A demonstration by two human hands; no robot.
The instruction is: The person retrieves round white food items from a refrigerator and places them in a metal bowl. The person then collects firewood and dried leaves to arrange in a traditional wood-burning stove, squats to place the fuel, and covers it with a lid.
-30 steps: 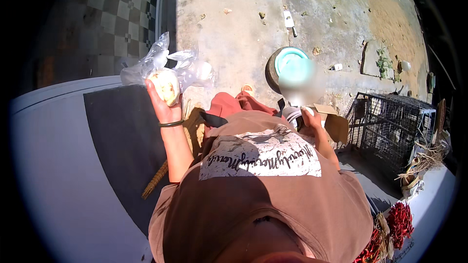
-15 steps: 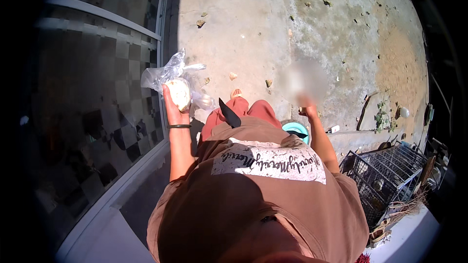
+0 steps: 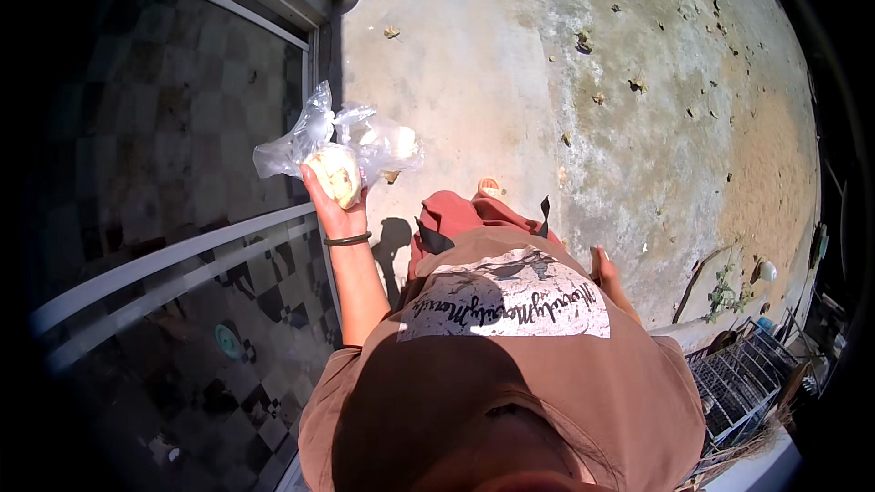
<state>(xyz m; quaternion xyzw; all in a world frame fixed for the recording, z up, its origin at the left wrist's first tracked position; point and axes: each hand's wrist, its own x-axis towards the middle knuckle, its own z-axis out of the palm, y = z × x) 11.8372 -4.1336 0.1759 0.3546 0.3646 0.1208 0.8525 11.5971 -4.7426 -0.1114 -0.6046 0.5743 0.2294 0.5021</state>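
Sunlit concrete yard (image 3: 474,64) — left hand (image 3: 335,205) gripping bagged buns (image 3: 339,164), right hand (image 3: 603,269) half-hidden, grip unclear.

**Brown tee, red trousers, one dark bangle**

The person wears a loose brown short-sleeved T-shirt (image 3: 510,383) with a pale printed panel (image 3: 506,296) across the chest, red trousers (image 3: 460,214), and a thin dark bangle (image 3: 347,239) on the left wrist.

harsh sunlight, hard shadows on the concrete ground (image 3: 474,64); dark fisheye rim, left side dim.
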